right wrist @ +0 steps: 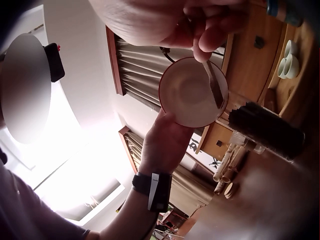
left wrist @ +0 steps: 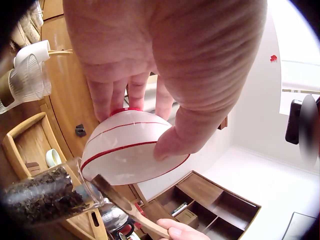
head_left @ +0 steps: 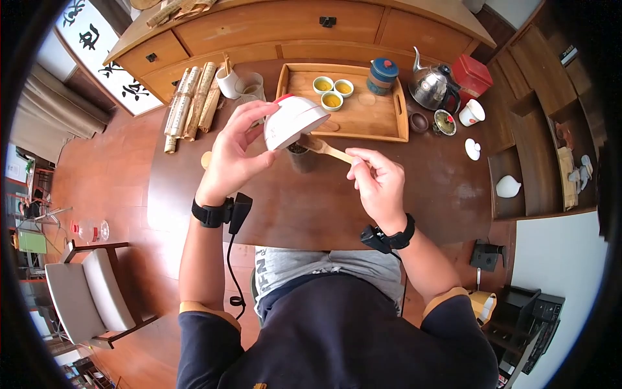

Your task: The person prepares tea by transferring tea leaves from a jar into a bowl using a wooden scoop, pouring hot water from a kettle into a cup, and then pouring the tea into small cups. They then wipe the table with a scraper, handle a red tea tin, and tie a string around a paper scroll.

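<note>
My left hand grips a white bowl with red lines, tipped on its side over a glass jar. Dark dried tea leaves fill most of that jar, which stands on the table close in front of me. Between the thumb and fingers of my right hand is the handle of a wooden tea scoop. Its tip reaches the bowl's lower rim, right at the jar's mouth. Seen from the right wrist, the bowl's inside looks plain white.
Behind the bowl lies a wooden tray with three cups of yellow tea and a blue canister. To its right stand a metal kettle, a red box and a white mug. Bamboo scrolls and glasses are at left.
</note>
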### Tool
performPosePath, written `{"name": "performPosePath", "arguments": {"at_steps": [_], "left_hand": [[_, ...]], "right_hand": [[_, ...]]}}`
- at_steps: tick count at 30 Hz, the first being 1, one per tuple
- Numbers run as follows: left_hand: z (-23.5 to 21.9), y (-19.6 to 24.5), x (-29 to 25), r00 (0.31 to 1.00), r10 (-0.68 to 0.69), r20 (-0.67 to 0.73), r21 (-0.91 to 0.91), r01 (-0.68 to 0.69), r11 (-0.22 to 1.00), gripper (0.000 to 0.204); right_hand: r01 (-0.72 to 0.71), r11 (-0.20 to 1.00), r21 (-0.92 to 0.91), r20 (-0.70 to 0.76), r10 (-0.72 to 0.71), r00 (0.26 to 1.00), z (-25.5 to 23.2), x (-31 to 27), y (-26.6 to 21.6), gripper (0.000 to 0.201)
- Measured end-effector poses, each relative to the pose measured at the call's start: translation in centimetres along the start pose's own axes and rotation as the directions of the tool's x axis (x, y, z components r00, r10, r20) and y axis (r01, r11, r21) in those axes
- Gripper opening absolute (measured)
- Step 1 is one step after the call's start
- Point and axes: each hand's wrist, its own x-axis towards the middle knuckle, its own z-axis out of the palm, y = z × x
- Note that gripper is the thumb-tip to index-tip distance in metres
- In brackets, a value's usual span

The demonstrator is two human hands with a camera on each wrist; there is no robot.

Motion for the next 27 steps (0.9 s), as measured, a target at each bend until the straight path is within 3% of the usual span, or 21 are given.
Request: {"name": "performPosePath", "arguments": {"at_steps": [7, 12, 16, 22, 27], "left_hand": [[0.1, -0.5, 0.2, 0.995, -0.095, -0.031, -0.14, 0.09, 0.986, 0.072], [0.0, -0.9, 0.1, 0.992, -0.114, -0.055, -0.195, 0.101, 0.976, 0.072], [0.1, -0.6, 0.0, 0.99, -0.133, -0.056, -0.221, 0.118, 0.968, 0.072], [0.1, -1.1, -0.1, 0.992, -0.088, -0.096, -0.188, 0.068, 0.98, 0.072], [0.3, -1.2, 0.0, 0.996, -0.045, -0.072, -0.144, 0.034, 0.989, 0.072]], "right_hand": [[-0.047, 0.962, 0.267, -0.042, 0.06, 0.997, 1.8, 2.4, -1.0, 0.022], [-0.069, 0.955, 0.288, -0.048, 0.086, 0.995, 3.4, 2.7, -0.5, 0.022], [-0.152, 0.959, 0.241, 0.0, 0.156, 0.988, 3.3, 2.0, -0.6, 0.02], [-0.092, 0.995, 0.047, -0.031, 0.094, 0.995, 1.5, 0.5, -0.9, 0.017], [-0.058, 0.994, 0.097, -0.042, 0.062, 0.997, 1.9, 0.7, -0.8, 0.017]]}}
